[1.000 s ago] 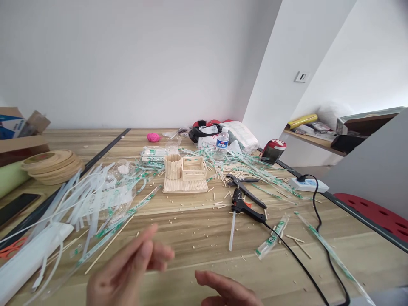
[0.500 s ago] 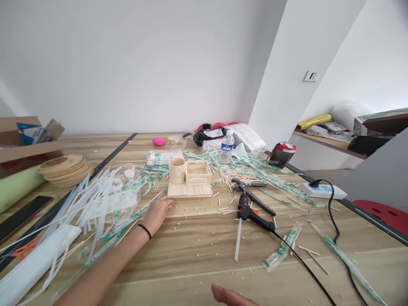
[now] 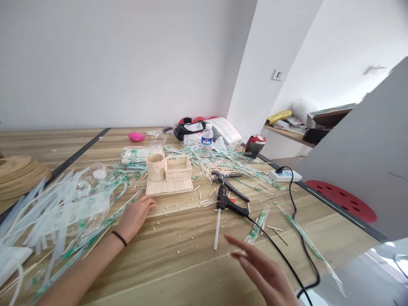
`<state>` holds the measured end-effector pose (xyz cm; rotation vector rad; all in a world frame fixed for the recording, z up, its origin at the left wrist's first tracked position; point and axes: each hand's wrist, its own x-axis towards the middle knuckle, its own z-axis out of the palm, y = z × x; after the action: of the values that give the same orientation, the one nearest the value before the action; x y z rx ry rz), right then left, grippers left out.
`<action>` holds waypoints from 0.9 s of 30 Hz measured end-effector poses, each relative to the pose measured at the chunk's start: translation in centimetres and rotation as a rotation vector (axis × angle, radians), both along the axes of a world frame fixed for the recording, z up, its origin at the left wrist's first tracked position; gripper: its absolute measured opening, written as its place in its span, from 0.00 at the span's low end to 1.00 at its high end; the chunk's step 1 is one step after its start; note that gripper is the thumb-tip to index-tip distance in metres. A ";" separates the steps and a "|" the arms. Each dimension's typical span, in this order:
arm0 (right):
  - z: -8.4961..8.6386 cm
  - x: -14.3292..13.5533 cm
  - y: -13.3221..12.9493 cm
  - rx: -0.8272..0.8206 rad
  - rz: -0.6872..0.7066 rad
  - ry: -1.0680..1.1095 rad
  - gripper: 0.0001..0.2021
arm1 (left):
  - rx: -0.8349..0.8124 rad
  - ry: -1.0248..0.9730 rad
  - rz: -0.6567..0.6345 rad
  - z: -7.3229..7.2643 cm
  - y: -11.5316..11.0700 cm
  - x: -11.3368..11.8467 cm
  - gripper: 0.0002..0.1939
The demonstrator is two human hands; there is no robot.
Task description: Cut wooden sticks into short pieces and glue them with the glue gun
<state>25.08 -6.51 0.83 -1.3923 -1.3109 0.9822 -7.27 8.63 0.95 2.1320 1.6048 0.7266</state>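
My left hand (image 3: pixel 135 216) rests on the wooden table at the front left corner of a small stick mat (image 3: pixel 169 187), its fingers bent together at the edge; what they hold, if anything, is hidden. A round stick cup (image 3: pixel 155 167) and a square stick box (image 3: pixel 178 168) stand side by side on the mat. My right hand (image 3: pixel 263 272) is over the front of the table, fingers apart and holding nothing. Beyond it lie a black glue gun (image 3: pixel 232 205) with a clear glue stick and black-handled cutters (image 3: pixel 234 187).
Loose sticks, scraps and green-printed wrappers (image 3: pixel 255 168) are scattered behind. A water bottle (image 3: pixel 206 140) stands at the back. At the right, a black cable (image 3: pixel 293 202) runs from a white power strip (image 3: pixel 287 175). Wooden discs (image 3: pixel 21 176) lie at the left.
The view has swung to the right. My right hand has come up further into view, nearer the glue gun. My left hand stays by the mat's corner.
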 end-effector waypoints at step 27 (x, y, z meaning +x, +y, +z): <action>2.0 -4.9 1.7 -0.155 0.147 0.307 0.18 | -0.829 -1.200 0.131 2.4 -9.9 4.2 0.14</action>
<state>20.13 -4.80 2.79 -1.2121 -1.1368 1.3627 -3.08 -1.30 3.38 0.6998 1.0260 0.8880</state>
